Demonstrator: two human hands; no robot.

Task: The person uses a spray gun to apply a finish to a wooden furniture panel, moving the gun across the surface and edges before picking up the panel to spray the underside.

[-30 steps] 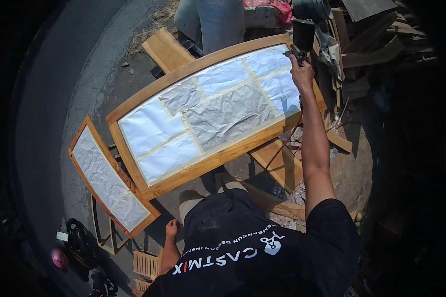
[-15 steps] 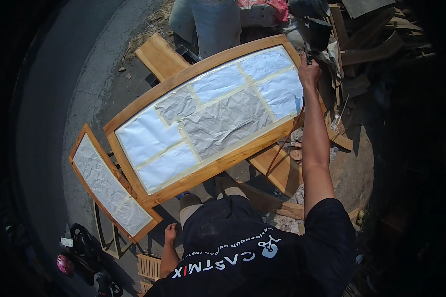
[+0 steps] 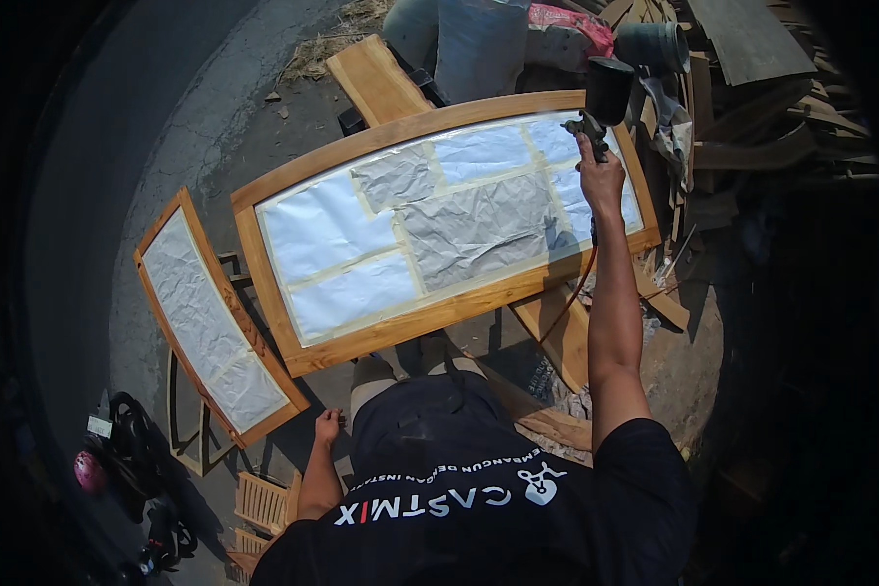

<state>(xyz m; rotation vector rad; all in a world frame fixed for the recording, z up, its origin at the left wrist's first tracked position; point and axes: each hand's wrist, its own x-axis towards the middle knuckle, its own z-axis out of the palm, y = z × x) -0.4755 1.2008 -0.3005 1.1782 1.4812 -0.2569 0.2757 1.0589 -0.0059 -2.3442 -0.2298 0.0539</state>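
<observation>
My right hand is wrapped round the grip of a spray gun with a dark cup. A reddish hose runs down from it beside my forearm. The gun is over the right end of a large wooden frame with a curved far edge. White and grey paper, taped along its edges, covers the panel inside. Low at my left side hangs my left hand, its fingers curled in, with nothing visible in them.
A smaller paper-covered wooden frame leans left of the large one. Planks stick out beneath. Sacks and a bucket stand behind, scrap wood is piled right, and a motorbike is at lower left.
My right hand has brought the spray gun from beyond the large frame's far right corner back over its papered right end. My view has shifted. The left hand stays low at my side.
</observation>
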